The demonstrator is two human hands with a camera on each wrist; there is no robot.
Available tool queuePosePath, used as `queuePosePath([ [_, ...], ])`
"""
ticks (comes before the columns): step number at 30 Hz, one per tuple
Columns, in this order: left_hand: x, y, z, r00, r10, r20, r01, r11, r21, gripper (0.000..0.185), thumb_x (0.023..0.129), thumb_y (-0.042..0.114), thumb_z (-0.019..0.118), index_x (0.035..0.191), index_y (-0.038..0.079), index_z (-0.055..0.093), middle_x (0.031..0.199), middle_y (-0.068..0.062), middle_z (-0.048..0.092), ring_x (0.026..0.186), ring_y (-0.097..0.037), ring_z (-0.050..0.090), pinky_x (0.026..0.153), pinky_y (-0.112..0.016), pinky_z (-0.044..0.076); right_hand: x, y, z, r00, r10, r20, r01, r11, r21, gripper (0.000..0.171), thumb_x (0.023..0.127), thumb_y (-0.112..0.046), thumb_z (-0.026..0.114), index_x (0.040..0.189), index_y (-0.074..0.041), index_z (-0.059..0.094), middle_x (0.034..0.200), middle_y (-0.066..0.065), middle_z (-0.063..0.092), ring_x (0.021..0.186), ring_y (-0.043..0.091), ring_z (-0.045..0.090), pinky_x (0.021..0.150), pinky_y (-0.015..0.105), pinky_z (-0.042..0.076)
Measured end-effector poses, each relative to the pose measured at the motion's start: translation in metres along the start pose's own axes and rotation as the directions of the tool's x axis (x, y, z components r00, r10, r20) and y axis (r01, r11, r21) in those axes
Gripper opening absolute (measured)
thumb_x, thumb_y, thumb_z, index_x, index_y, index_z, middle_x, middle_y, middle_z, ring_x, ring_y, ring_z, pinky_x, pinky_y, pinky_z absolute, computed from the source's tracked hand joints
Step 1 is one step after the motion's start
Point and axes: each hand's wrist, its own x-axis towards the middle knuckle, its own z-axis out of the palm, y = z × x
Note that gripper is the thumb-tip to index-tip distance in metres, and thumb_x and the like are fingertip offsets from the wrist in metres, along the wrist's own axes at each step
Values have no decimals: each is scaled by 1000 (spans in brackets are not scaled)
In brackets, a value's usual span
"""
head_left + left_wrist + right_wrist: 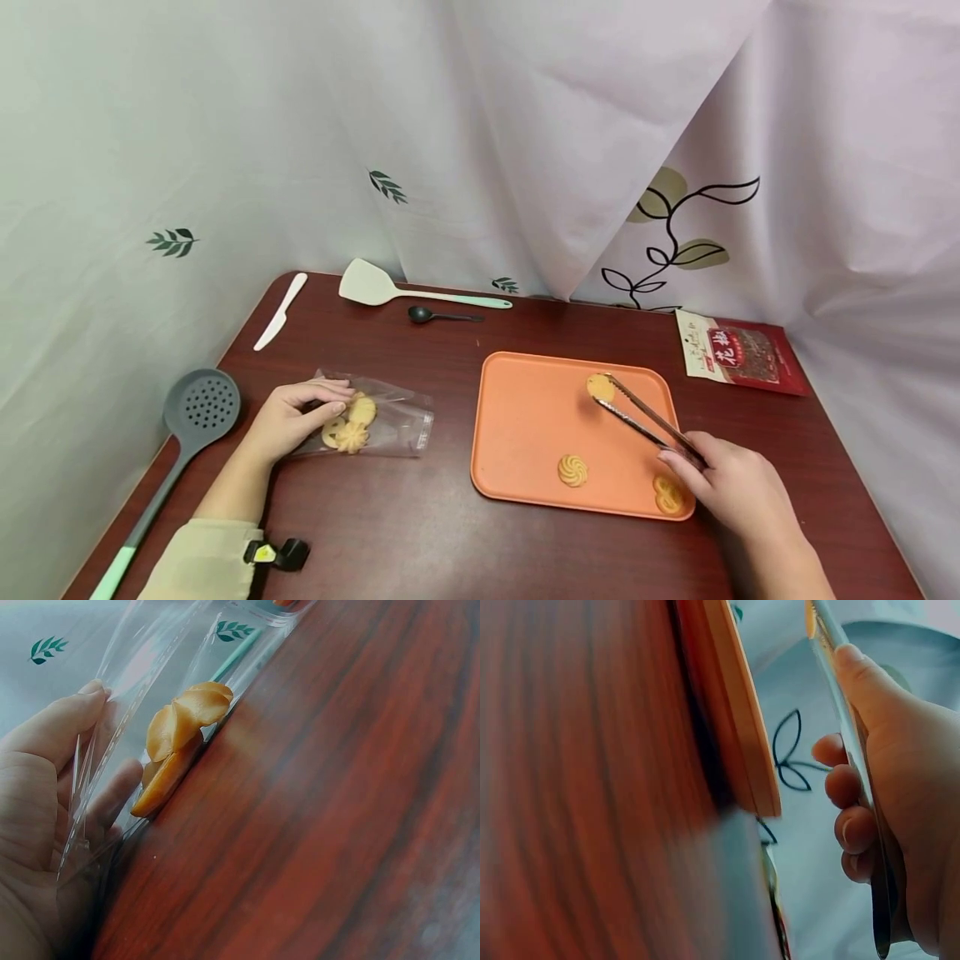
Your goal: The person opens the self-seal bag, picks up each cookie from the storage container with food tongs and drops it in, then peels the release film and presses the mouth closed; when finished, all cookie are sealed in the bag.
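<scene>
round golden cookie (599,387), swirled, tong-pinched

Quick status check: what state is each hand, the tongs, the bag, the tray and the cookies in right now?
Left hand: holds the clear bag's open mouth.
Clear bag: lying flat, cookies inside.
Right hand: grips the tongs.
Tongs: tips at one cookie on the tray.
Orange tray: flat on the table, two more cookies loose on it.
Red packet: lying flat, untouched.
</scene>
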Motion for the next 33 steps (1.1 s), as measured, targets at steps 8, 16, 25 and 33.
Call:
queuePosePath([
  [8,-1,1,-1,1000,0,-2,0,1000,-9,31,83,-25,75,101,0,82,106,-21,79,119,-13,71,106,-20,49,6,-31,13,997,-66,32,65,998,23,30,83,-46,90,86,-26,68,65,-25,40,56,-1,39,46,30,37],
  [16,0,0,-1,1000,-4,1,4,1000,-6,32,83,-24,75,101,1,83,107,-18,79,120,-14,71,106,-20,49,14,-62,30,984,-172,42,169,983,73,35,90,-57,80,87,-25,67,68,-24,42,58,-3,38,48,26,37],
  [25,1,-3,-1,1000,15,7,-15,1000,-28,33,82,-25,75,102,0,82,106,-21,79,117,-16,72,108,-23,49,22,-82,42,974,-219,60,214,974,79,40,92,-64,74,87,-25,67,67,-23,45,56,-2,38,47,24,36],
  [33,-1,-4,-2,1000,-3,8,3,1000,-27,32,83,-25,75,102,0,82,107,-21,79,118,-16,71,106,-22,51,34,-106,50,962,-252,103,246,967,64,42,88,-63,79,84,-24,64,65,-21,41,54,1,35,47,25,34],
])
